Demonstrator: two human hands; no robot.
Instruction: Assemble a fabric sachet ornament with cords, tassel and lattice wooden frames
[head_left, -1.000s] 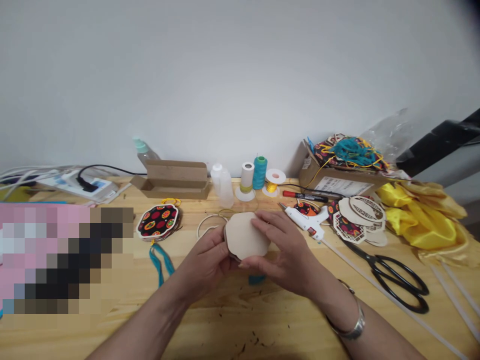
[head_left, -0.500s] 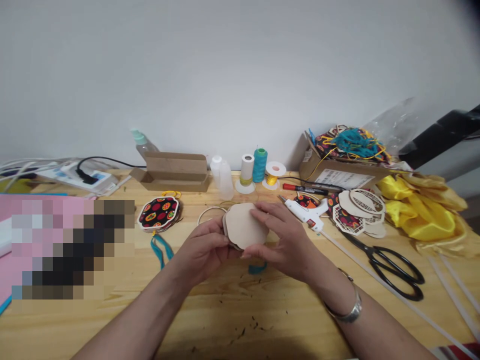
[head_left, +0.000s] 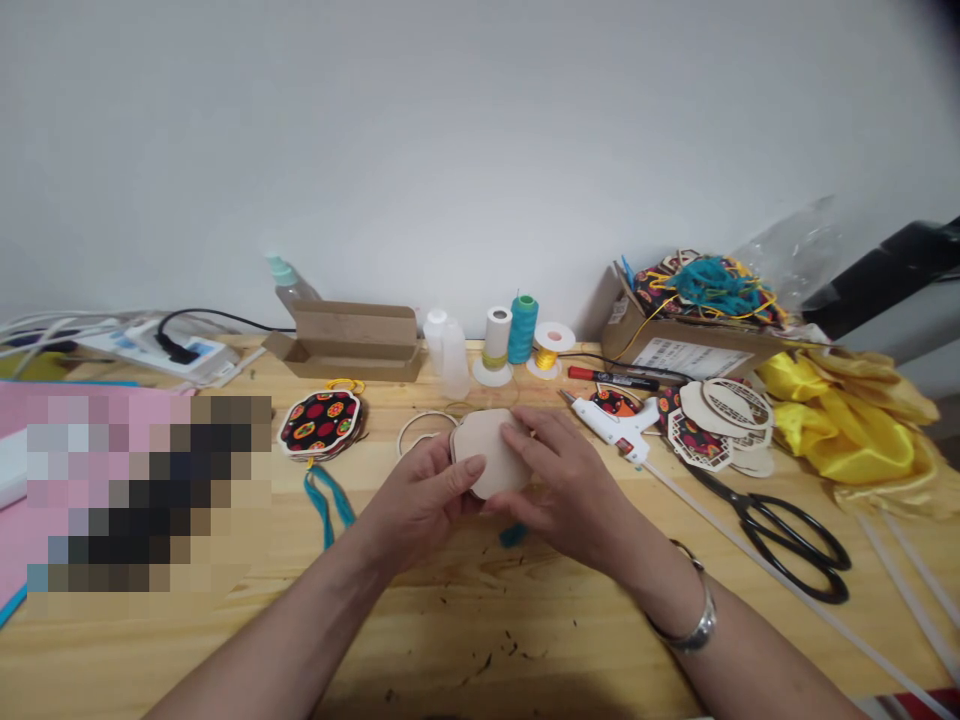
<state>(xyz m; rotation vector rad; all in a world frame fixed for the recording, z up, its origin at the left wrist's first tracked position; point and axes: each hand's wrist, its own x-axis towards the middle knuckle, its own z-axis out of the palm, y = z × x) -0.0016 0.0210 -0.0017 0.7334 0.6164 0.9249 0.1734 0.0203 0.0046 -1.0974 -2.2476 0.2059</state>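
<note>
Both my hands hold a pale wooden scalloped plaque (head_left: 491,452) just above the wooden table (head_left: 480,630), plain side up. My left hand (head_left: 421,500) grips its left edge, thumb on top. My right hand (head_left: 564,485) presses fingers on its right side; a silver bracelet (head_left: 694,620) circles that wrist. A bit of teal tassel (head_left: 514,535) shows under my right hand. A finished plaque with black and red patterned fabric (head_left: 320,424) lies to the left, with a yellow loop and teal tassel (head_left: 328,500).
A white glue gun (head_left: 616,428), black scissors (head_left: 787,540), clear glue sticks (head_left: 795,610), lattice wooden pieces (head_left: 724,420) and yellow satin (head_left: 847,420) lie right. Thread spools (head_left: 521,328), a squeeze bottle (head_left: 448,355), cardboard boxes (head_left: 352,340) line the wall. A power strip (head_left: 176,352) sits far left.
My left thumb has slid further onto the plaque's top, and both hands have closed in tighter around it. The view shifted slightly.
</note>
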